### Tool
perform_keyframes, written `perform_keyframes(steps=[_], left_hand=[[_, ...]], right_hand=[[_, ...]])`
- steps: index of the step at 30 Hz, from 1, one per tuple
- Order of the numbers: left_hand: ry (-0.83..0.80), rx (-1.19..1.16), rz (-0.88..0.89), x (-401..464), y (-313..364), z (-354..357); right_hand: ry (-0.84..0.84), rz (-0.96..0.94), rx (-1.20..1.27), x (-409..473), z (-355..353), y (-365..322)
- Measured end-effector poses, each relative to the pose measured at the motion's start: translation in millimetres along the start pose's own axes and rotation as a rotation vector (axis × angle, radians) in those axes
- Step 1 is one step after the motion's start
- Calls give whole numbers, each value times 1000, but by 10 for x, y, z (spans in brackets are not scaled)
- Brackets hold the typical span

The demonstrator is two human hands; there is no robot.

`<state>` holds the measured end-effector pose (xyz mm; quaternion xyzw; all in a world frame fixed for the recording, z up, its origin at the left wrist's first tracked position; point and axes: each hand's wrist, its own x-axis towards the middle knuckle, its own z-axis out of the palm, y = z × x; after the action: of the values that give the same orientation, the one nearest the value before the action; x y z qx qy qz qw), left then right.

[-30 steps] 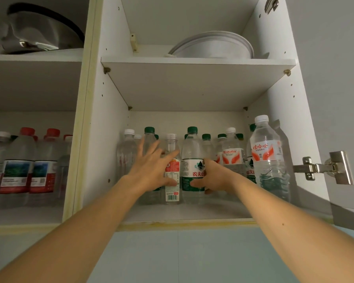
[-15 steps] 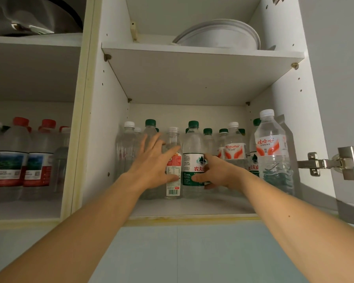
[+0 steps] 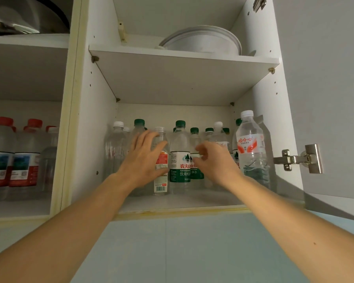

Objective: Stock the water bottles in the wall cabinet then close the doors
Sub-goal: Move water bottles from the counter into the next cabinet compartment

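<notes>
- Wall cabinet, right-hand bay: white, door swung out to the right on a steel hinge.
- Lower shelf: I count a crowd of upright water bottles, green and white caps, several rows deep.
- Green-label bottle, front row centre, upright, between my two hands.
- Red-label bottle, just left of it, part hidden by my left hand.
- Left hand: fingers spread and straight, laid against the red-label bottle, gripping nothing.
- Right hand: fingers loosely curled beside the green-label bottle; it appears to hold nothing, though contact is hard to judge.
- Tall white-capped bottle, orange-and-white label, front right, apart from both hands.
- Upper shelf: stacked white plates.
- Left-hand bay: red-capped bottles; a metal pot above.
</notes>
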<state>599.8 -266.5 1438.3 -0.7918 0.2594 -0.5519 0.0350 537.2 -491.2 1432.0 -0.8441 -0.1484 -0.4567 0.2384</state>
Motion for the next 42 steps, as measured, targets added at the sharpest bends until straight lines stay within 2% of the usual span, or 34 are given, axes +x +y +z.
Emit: perform_keyframes(steps=[4,8,11,14,19,23,26,30,37,42], left_hand=[[263,-74,57,41,95,-153],[363,-167,50,110,303,-259],[333,-333,-1,210,570,-328],[299,-503,-44,327,856,-347],[178,-624,-56,497,1166,-268],[19,-745,-106,574,1254,-193],[-83,-994,-188,600,1246,-148],[-134,-1290,-259,579,1186,-106],[-49,-1352,-305,567,1052,-53],[-24,-1303,-322,589,1052,10]], right_hand=[[296,-98,-88,-178,-315,105],[386,-26,-241,-278,-522,306],[315,90,-193,-269,-573,435],[265,209,-27,-229,-572,521],[265,297,75,-196,-527,591],[231,276,142,-169,-576,617],[128,206,322,-183,-609,602],[-18,139,498,-176,-536,518],[-127,80,546,-90,-336,375],[-91,86,362,62,-517,391]])
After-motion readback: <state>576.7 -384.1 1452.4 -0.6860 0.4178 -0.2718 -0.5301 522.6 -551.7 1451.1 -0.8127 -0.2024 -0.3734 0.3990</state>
